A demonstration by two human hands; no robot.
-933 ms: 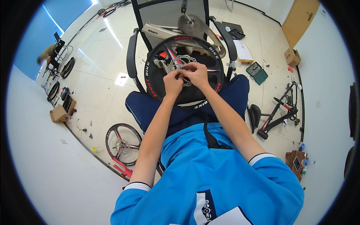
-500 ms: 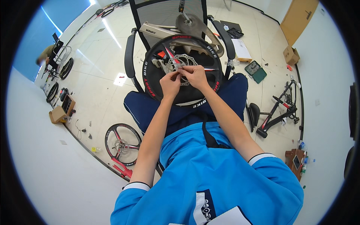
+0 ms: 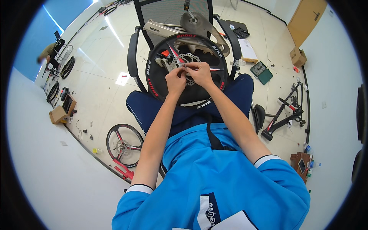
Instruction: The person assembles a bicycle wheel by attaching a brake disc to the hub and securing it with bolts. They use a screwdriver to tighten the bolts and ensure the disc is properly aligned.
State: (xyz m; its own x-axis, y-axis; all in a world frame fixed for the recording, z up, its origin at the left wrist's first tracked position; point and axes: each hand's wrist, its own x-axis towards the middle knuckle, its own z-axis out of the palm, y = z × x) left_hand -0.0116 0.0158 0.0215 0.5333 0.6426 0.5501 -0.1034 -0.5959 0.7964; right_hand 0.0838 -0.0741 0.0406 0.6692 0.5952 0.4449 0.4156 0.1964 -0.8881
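Note:
A black bicycle wheel (image 3: 152,78) with red and white lettering rests across my lap and the seat of an office chair. On its hub sits a silver brake disc (image 3: 197,58) with a toothed edge. Just over the disc, my left hand (image 3: 176,81) and my right hand (image 3: 201,74) meet with their fingertips pinched together. Whatever lies between the fingers is too small to make out. Beyond the wheel, a grey metal bicycle part (image 3: 161,29) and a crank with a round plate (image 3: 194,22) lie on the chair.
The mesh office chair (image 3: 132,53) faces me, its armrests on both sides of the wheel. A second wheel (image 3: 109,142) and a red fork (image 3: 123,169) lie on the floor at left. At right are a black bicycle frame (image 3: 281,119), a green tool case (image 3: 264,78) and a cardboard box (image 3: 298,57).
Both hands stay together over the disc; the right hand has shifted slightly up and left, its fingers changing position. The wheel stays in place.

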